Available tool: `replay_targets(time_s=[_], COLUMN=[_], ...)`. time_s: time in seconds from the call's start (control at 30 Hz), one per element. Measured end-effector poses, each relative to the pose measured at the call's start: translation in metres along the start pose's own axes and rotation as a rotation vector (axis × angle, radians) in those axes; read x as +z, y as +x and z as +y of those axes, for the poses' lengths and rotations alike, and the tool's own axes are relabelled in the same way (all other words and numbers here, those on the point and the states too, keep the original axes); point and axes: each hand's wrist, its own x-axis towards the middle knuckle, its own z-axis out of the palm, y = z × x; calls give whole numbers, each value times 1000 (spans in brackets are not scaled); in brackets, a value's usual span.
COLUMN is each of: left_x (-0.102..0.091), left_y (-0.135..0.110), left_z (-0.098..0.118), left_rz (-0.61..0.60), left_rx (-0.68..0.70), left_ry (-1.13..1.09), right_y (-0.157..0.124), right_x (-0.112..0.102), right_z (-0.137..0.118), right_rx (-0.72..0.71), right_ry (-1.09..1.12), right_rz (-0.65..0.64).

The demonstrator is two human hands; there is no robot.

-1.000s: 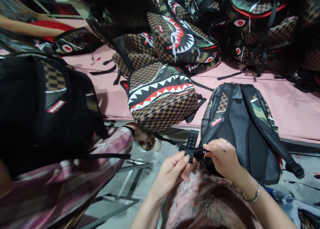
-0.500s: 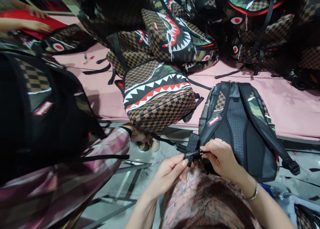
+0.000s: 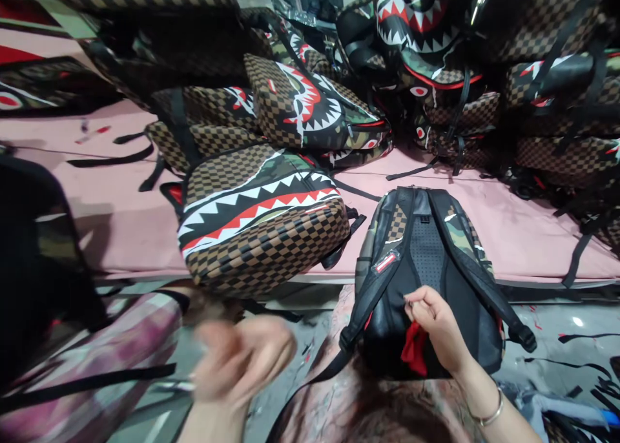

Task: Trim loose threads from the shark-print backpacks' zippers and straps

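A backpack lies back-side up over the edge of the pink table, black mesh panel and camouflage shoulder straps facing me. My right hand rests on its lower end, fingers pinched together at the seam beside a red piece of lining. My left hand is off the bag to the left, in mid-air and blurred by motion, so its fingers cannot be read. A loose black strap trails from the bag's lower left corner toward my lap.
A brown checkered backpack with a shark mouth lies on the table just left of mine. Many more such backpacks are piled along the back. A person in a pink plaid sleeve holds a black bag at left.
My left hand let go of the strap end and swung away to the left. The right hand shifted onto the bag's lower end, red lining now showing. The camera moved up and right.
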Motion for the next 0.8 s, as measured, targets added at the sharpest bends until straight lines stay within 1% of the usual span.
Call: replay_targets(time_s=[0.07,0.1,0.13,0.17,0.23,0.3,0.37,0.43,0.5,0.57,0.63,0.73,0.8], left_x=[8,15,23,31,46,57,64,67,67,67,68,71,73], left_y=[24,37,51,65,88,103,108,106,99,92,86,83,82], left_z=[-5,-10,-15,-22,-35,-45,-51,-55,-60,-66,-71,-75,-75], left_rz=[145,234,323,383,444,425,347,251,191,184,202,227,244], left_rx=[-23,-57,-102,-145,-190,-209,-236,-282,-311,-311,-299,-282,-270], left_ry=[53,89,115,109,57,13,-5,-92,-242,-386,-453,-482,-478], right_y=[11,16,20,24,29,32,32,29,26,23,22,22,23], right_x=[-5,-7,-8,-9,-10,-11,-13,-14,-13,-11,-8,-3,0], right_z=[7,11,14,17,21,22,21,20,22,25,30,37,40], right_rx=[85,108,121,127,138,151,157,149,138,115,57,-57,-89], right_ry=[27,26,21,21,37,64,79,73,57,35,-3,-105,-166], right_rz=[142,189,222,248,261,247,230,228,226,232,253,297,323])
